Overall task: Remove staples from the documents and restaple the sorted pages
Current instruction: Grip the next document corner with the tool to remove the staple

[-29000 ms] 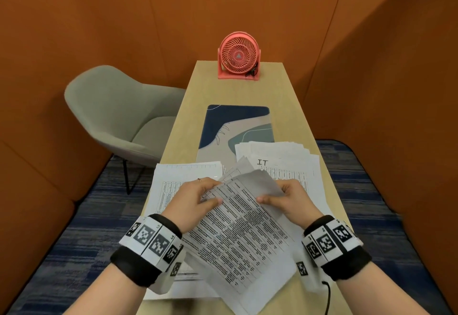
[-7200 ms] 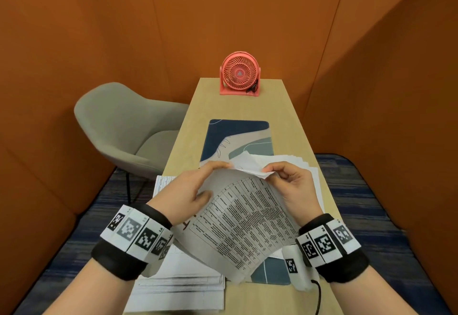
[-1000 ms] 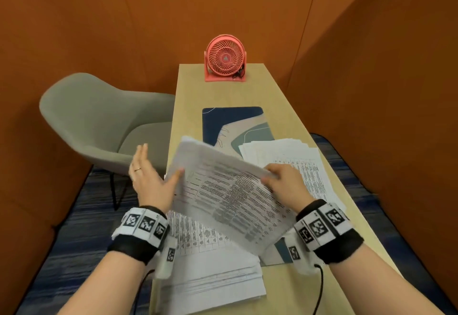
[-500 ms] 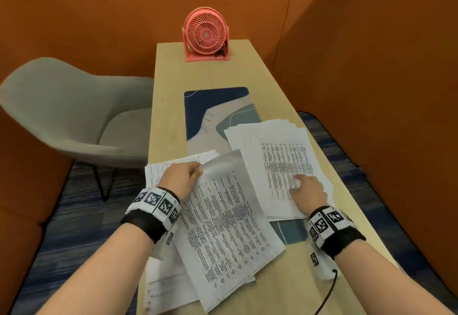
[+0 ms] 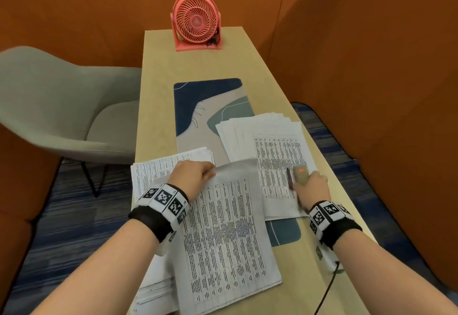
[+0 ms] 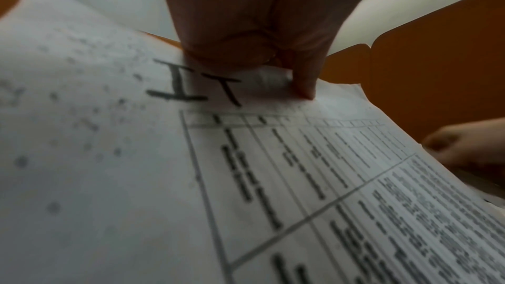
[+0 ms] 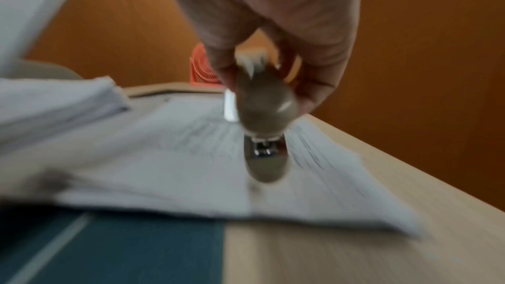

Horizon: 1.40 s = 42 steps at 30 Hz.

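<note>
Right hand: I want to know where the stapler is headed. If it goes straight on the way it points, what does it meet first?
Probably the fanned paper stack beneath the stapler in the right hand; depth unclear.

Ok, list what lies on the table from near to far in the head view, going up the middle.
Printed sheet under the left hand → left hand → patterned desk mat → bare table top → pink fan.
</note>
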Each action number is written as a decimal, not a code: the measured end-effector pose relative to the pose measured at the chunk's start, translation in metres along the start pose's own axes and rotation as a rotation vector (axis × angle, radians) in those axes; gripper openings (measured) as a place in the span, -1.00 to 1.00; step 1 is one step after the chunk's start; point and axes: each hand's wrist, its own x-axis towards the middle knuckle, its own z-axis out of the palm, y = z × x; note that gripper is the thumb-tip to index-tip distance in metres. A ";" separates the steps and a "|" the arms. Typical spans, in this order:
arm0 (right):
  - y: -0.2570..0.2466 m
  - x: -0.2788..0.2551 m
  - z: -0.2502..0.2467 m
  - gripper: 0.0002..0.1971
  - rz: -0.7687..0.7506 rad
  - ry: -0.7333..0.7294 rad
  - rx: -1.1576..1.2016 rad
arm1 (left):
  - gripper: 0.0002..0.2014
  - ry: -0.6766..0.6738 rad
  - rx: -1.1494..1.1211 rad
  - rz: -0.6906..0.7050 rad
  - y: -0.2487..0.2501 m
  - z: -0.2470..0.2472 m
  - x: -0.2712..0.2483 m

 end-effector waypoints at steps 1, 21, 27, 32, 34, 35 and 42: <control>-0.012 -0.005 -0.006 -0.62 -0.026 0.081 0.139 | -0.70 0.006 0.006 0.007 0.001 0.000 -0.001; -0.106 -0.070 0.001 -0.62 -0.697 0.165 0.449 | -0.69 0.061 0.057 0.105 0.018 -0.010 -0.017; -0.097 -0.062 0.002 -0.66 -0.594 0.161 0.514 | -0.72 0.067 0.035 0.128 0.022 -0.012 -0.020; -0.097 -0.063 0.001 -0.55 -0.578 0.159 0.556 | -0.72 0.047 0.034 0.137 0.025 -0.013 -0.023; -0.097 -0.064 0.001 -0.44 -0.608 0.169 0.529 | -0.72 0.038 0.037 0.141 0.025 -0.013 -0.023; -0.096 -0.065 0.000 -0.42 -0.621 0.164 0.507 | -0.72 0.035 0.039 0.144 0.026 -0.013 -0.024; -0.093 -0.070 0.000 -0.39 -0.637 0.185 0.456 | -0.71 0.022 0.042 0.164 0.024 -0.011 -0.025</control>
